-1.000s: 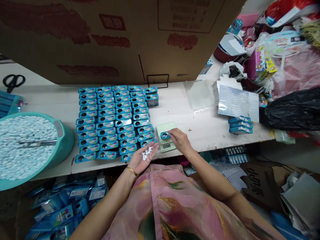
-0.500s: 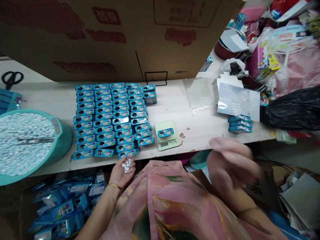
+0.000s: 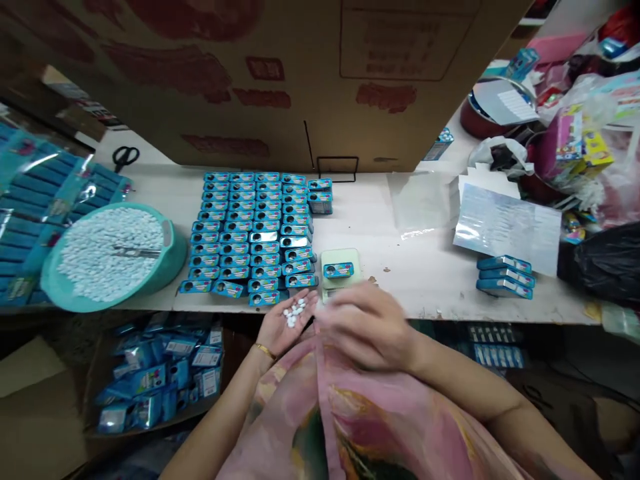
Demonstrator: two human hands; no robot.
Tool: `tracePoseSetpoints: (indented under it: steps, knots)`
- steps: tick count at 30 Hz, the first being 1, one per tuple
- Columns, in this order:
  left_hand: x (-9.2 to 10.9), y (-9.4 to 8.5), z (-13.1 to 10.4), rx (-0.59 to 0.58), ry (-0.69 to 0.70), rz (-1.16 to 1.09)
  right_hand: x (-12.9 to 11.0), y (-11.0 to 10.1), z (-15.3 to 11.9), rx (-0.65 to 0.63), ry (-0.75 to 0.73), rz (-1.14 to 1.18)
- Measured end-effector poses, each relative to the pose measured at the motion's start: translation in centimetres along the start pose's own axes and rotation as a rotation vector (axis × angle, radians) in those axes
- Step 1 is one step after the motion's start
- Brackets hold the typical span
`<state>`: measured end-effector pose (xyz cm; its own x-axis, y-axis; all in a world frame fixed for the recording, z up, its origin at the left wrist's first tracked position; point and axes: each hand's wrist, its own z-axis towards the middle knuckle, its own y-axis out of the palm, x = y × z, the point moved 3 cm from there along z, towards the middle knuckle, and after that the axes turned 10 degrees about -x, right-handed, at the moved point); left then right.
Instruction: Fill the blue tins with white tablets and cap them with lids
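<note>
My left hand [image 3: 280,325] lies palm up at the table's front edge, its fingers loosely curled under several small white pellets [image 3: 294,312] that look like mints. Close beside it, my right hand [image 3: 373,325] is blurred by motion, its fingers bent together towards the left palm. Whatever is between those fingertips is too smeared to make out. Behind the hands a pale green scale [image 3: 340,257] carries one blue flat box [image 3: 339,270], and the right hand covers part of the scale's front. Rows of similar blue boxes [image 3: 240,230] stand left of the scale.
A turquoise basin [image 3: 173,250] full of white pellets, with metal tongs [image 3: 137,253] in it, stands left. Black scissors [image 3: 125,158] lie behind. A large carton [image 3: 300,100] blocks the back. Blue boxes [image 3: 505,277] and a silvery sheet [image 3: 505,220] lie right; a carton of blue packs is below.
My right hand has swung in from the right to beside my left hand. The left hand still cups the white pellets. The view has shifted left, showing more blue packs there.
</note>
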<state>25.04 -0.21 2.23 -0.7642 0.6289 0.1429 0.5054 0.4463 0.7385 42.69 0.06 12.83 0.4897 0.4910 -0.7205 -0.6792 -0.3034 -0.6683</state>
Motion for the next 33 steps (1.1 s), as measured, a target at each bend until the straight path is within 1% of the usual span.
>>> tracePoseSetpoints:
  steps: [2, 4, 6, 7, 9, 11, 13, 16, 20, 22, 24, 28, 30, 31, 33]
  knots:
    - [-0.8, 1.1, 0.7, -0.061, -0.015, -0.027, 1.4, 2.3, 1.8, -0.146, -0.055, -0.073]
    - [-1.4, 1.6, 1.2, -0.083, -0.022, -0.033, 3.3, 5.0, 2.7, -0.264, -0.048, -0.176]
    - [-2.0, 1.6, 1.6, -0.082, -0.031, -0.026, 5.1, 7.3, 2.6, -0.327, -0.038, -0.253]
    - [-2.3, 1.5, 1.8, -0.077, -0.037, -0.022, 5.7, 8.0, 2.3, -0.350, -0.052, -0.276]
    - [-2.7, 1.3, 2.0, -0.077, -0.042, -0.016, 6.3, 8.7, 1.6, -0.370, -0.091, -0.281]
    - [-2.8, 1.2, 2.2, -0.082, -0.035, -0.013, 6.7, 8.5, 1.4, -0.339, -0.095, -0.225]
    - [-2.6, 1.2, 2.4, -0.087, -0.019, -0.014, 7.2, 7.6, 1.7, -0.255, -0.060, -0.128]
    - [-1.9, 1.2, 2.4, -0.081, 0.018, -0.021, 8.8, 6.4, 3.0, -0.133, 0.034, -0.020]
    - [-1.1, 0.6, 1.6, -0.047, 0.053, -0.049, 11.1, 5.5, 4.2, -0.063, 0.159, 0.123]
    - [-0.9, -0.2, 1.1, -0.018, 0.073, -0.072, 12.0, 4.9, 4.0, 0.020, 0.233, 0.239]
    - [-0.7, -1.3, 0.5, 0.026, 0.107, -0.100, 12.7, 4.1, 3.4, 0.111, 0.336, 0.372]
    - [-0.2, -4.1, -0.5, 0.147, 0.145, -0.144, 14.0, 2.5, 1.5, 0.315, 0.536, 0.727]
    - [0.0, -5.0, -0.8, 0.194, 0.145, -0.151, 14.6, 2.0, 0.6, 0.411, 0.612, 0.895]
    - [0.0, -5.3, -0.9, 0.211, 0.147, -0.152, 14.8, 1.9, 0.3, 0.437, 0.648, 0.958]
    - [0.1, -5.4, -1.0, 0.235, 0.151, -0.150, 15.2, 1.9, -0.3, 0.437, 0.718, 1.021]
